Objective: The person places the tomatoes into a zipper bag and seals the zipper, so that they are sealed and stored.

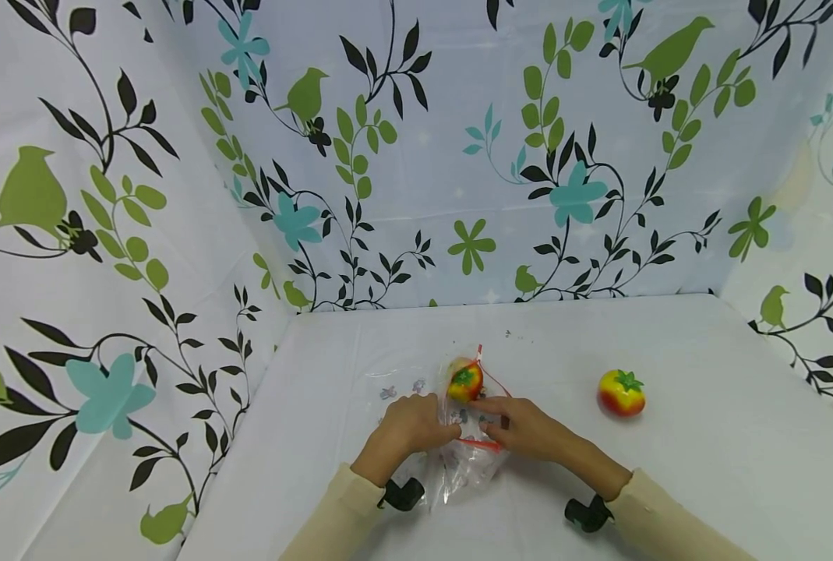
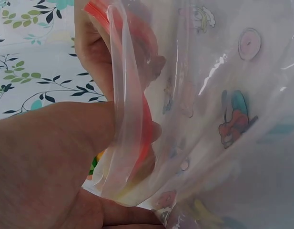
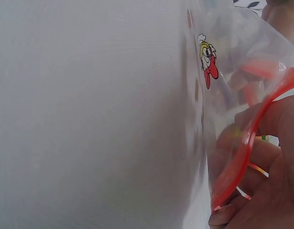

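A clear plastic bag with printed cartoon figures (image 2: 235, 121) and a red zip strip (image 3: 247, 148) lies between the hands. The left hand (image 1: 416, 425) pinches one side of its mouth, thumb outside, as the left wrist view shows. On the other side, the right hand (image 1: 524, 427) holds the edge by the red strip, with fingers seen through the plastic in the right wrist view. A red and yellow fruit with a green top (image 1: 465, 382) sits just beyond the fingertips, at the bag; whether it is inside cannot be told.
Another red and yellow fruit (image 1: 622, 392) stands on the white table (image 1: 556, 343) to the right. Patterned cloth (image 1: 416, 156) with leaves and birds hangs behind and at both sides. Small dark specks lie near the table's back.
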The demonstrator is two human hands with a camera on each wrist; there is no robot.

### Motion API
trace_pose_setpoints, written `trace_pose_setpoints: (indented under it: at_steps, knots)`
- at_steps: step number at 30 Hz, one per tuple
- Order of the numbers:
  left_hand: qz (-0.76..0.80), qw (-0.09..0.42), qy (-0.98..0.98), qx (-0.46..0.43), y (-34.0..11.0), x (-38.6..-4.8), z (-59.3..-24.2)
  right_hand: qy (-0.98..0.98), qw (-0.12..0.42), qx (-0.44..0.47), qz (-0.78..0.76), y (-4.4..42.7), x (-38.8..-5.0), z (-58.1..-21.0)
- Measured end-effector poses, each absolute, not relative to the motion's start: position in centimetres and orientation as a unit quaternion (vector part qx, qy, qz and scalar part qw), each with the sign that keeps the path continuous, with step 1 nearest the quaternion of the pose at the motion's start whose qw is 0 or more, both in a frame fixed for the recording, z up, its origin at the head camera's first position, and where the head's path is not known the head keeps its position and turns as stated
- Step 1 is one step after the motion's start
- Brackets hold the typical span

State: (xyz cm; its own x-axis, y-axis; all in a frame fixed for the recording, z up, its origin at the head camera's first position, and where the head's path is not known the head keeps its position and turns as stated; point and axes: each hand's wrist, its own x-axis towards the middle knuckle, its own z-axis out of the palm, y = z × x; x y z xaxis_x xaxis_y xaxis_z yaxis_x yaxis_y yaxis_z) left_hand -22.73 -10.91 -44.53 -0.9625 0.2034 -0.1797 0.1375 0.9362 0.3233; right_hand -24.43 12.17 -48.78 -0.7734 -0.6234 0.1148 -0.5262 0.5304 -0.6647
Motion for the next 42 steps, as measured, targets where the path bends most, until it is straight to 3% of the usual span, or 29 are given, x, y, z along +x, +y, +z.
trace_pose_setpoints:
  at_steps: [30,42]
  knots:
    - [0.145,0.114,0.979,0.086,-10.7,-22.9,-44.5,0.887,0.108,-0.269,-0.361,12.8,-24.4,-48.1]
    - [0.146,0.122,0.979,0.081,-10.6,-23.0,-44.6,0.882,0.064,-0.287,-0.369,15.6,-24.7,-46.3]
